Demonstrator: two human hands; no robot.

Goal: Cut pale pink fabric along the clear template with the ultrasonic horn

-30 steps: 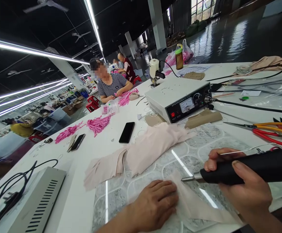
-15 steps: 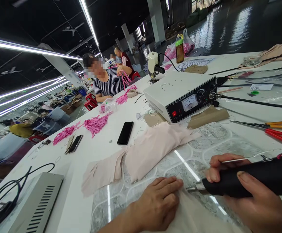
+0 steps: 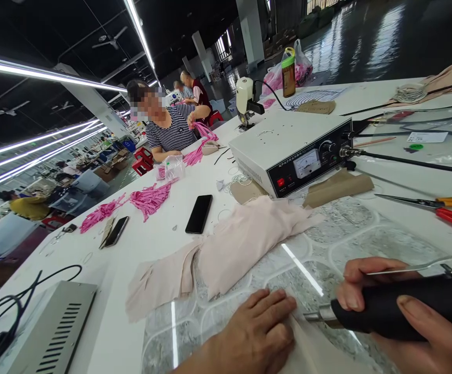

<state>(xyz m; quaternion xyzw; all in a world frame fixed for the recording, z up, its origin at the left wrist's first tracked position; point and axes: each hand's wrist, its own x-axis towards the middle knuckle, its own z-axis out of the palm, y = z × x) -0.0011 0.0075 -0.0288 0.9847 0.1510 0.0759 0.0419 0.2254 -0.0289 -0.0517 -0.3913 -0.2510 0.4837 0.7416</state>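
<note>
My left hand [image 3: 255, 327] lies flat on a piece of pale beige fabric [image 3: 315, 348], fingers stretched forward and holding it down against the marbled mat [image 3: 194, 322]. In my right hand [image 3: 428, 322] is a black ultrasonic cutter [image 3: 385, 301], fingers wrapped round its thick body. Its slim metal tip points left and meets the fabric just beside my left fingertips; whether it presses in, I cannot tell. More pale pink-beige fabric pieces [image 3: 245, 239] lie rumpled on the mat in front of my hands.
A grey control box [image 3: 296, 150] with a dial stands beyond the fabric. Scissors [image 3: 443, 205] lie at the right, a phone [image 3: 199, 213] left of centre. Another vented box [image 3: 54, 327] is near left. Across the table a person [image 3: 171, 124] handles pink strips [image 3: 150, 200].
The view has shifted slightly. The cutter and my right hand sit a little farther right and lower in the picture. My left hand stays on the fabric.
</note>
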